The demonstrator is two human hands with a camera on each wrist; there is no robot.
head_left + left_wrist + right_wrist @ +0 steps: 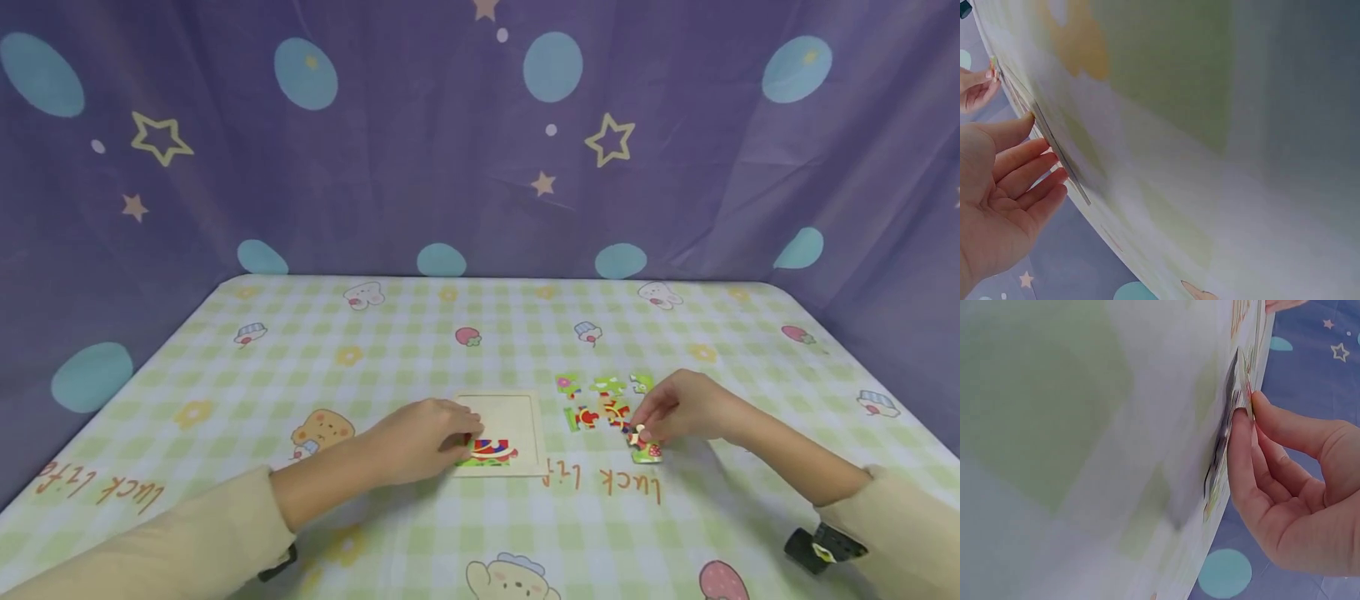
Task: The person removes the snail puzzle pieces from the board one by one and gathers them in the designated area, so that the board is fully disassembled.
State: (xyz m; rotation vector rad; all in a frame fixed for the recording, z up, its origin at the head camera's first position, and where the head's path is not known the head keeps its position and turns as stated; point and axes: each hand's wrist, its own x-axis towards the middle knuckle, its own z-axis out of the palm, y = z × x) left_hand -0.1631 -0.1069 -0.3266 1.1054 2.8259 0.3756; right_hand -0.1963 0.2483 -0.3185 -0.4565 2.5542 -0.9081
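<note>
I'm resting my left hand (420, 437), fingers relaxed, on the puzzle tray (501, 433) near the tabletop's (420, 333) front edge; my right hand (678, 407) is pinching a puzzle piece (637, 435).

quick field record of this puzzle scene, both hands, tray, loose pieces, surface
left hand: left hand rests with straight fingers against the left edge of the puzzle tray
right hand: right hand pinches a loose puzzle piece
tray: pale wooden frame, mostly bare, with placed pieces along its near edge
loose pieces: a cluster of loose pieces right of the tray, apart from it
surface: green checked tablecloth with cartoon prints
backdrop: purple curtain with stars and dots
</note>
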